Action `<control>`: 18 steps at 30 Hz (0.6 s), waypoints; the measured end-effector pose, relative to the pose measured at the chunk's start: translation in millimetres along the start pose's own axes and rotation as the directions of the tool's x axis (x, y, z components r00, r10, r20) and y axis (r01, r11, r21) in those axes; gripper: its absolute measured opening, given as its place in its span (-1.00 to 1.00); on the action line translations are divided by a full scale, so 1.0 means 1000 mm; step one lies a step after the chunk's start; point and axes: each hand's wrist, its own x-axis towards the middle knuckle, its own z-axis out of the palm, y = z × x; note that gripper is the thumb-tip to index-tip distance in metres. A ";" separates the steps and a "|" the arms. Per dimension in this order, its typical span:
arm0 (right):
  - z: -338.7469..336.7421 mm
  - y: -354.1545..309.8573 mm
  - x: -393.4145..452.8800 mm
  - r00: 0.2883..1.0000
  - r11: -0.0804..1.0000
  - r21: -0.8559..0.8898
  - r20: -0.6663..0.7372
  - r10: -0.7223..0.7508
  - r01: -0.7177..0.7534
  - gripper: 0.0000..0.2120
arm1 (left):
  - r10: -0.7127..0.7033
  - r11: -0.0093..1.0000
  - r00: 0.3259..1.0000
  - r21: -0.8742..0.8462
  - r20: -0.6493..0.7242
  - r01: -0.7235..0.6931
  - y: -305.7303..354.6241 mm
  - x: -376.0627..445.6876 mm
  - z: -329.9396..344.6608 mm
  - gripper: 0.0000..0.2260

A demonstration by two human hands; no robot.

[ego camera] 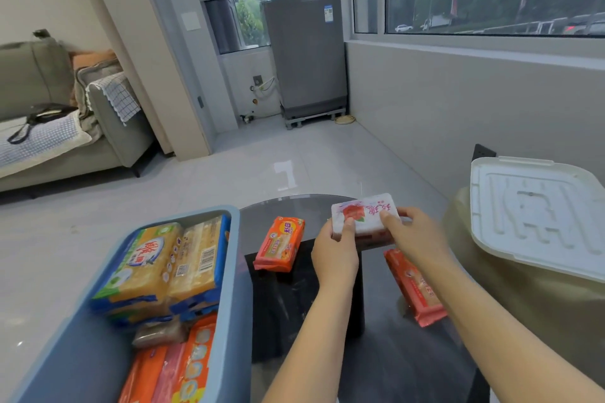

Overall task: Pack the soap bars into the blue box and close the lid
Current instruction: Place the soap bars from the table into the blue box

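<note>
Both hands, left (334, 250) and right (417, 239), grip the pink soap pack (365, 217) by its ends above the desk (327, 206), right of the blue box (234, 271), apparently for carrying it there.

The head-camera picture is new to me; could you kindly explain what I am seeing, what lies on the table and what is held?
There is no machine here: a person wears a camera on the head, looking down at their own hands. The left hand and right hand together hold a white and pink soap pack. Two orange soap bars lie on the dark glass table. The blue box, left of the table, already holds yellow and orange soap packs. Its white lid rests apart on the right.
</note>
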 end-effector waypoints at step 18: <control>-0.020 -0.096 -0.135 0.951 0.877 0.430 0.110 -0.288 0.215 -0.65 | 0.305 0.951 0.941 0.105 -0.144 -0.292 0.095 -0.128 -0.163 -0.65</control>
